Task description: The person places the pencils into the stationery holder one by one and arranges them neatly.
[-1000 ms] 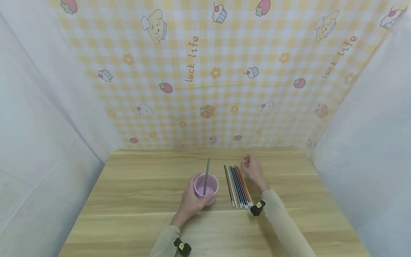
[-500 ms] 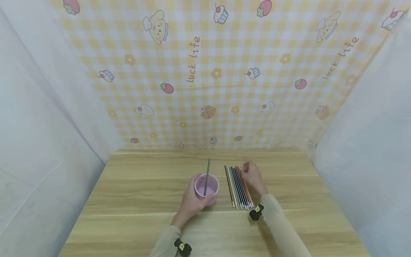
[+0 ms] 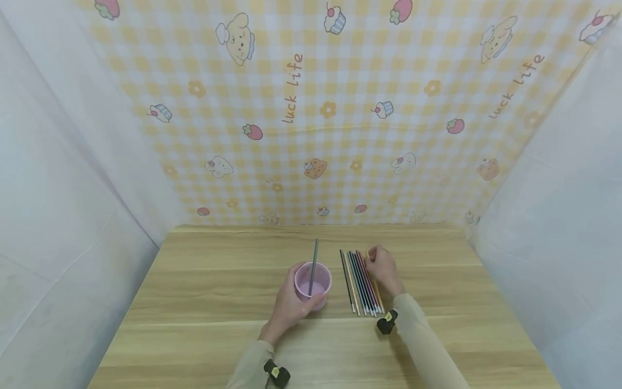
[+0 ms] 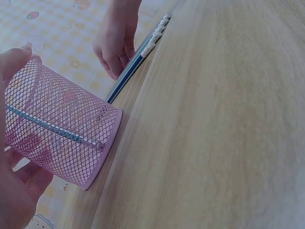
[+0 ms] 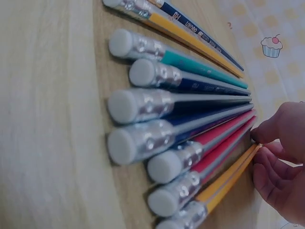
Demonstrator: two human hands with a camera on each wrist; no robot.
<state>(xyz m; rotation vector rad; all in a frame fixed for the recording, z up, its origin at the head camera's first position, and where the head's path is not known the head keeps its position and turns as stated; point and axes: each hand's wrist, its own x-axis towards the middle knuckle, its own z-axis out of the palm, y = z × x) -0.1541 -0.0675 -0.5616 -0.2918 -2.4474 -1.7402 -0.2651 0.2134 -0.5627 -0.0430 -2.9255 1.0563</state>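
Note:
My left hand [image 3: 288, 303] grips a pink mesh pencil cup [image 4: 66, 102] around its side, thumb near the rim. One teal pencil [image 3: 315, 258] leans inside the cup, its eraser end at the bottom. To the right, several pencils [image 3: 358, 283] lie side by side, with white erasers toward me. My right hand [image 3: 384, 267] is at the far end of the rightmost one, a yellow pencil [image 5: 228, 175]. Thumb and fingers pinch its tip in the right wrist view. Red pencils [image 5: 217, 150] lie right beside it.
The wooden table [image 3: 204, 302] carries the cup and the pencils. Behind its far edge hangs a yellow checked cloth [image 3: 340, 140] with cartoon prints. White cloth walls [image 3: 63, 216] stand on the left and right sides.
My right hand has lowered and moved slightly toward me, from above the far right pencil ends onto the yellow pencil's tip. My left hand and the cup have stayed in place.

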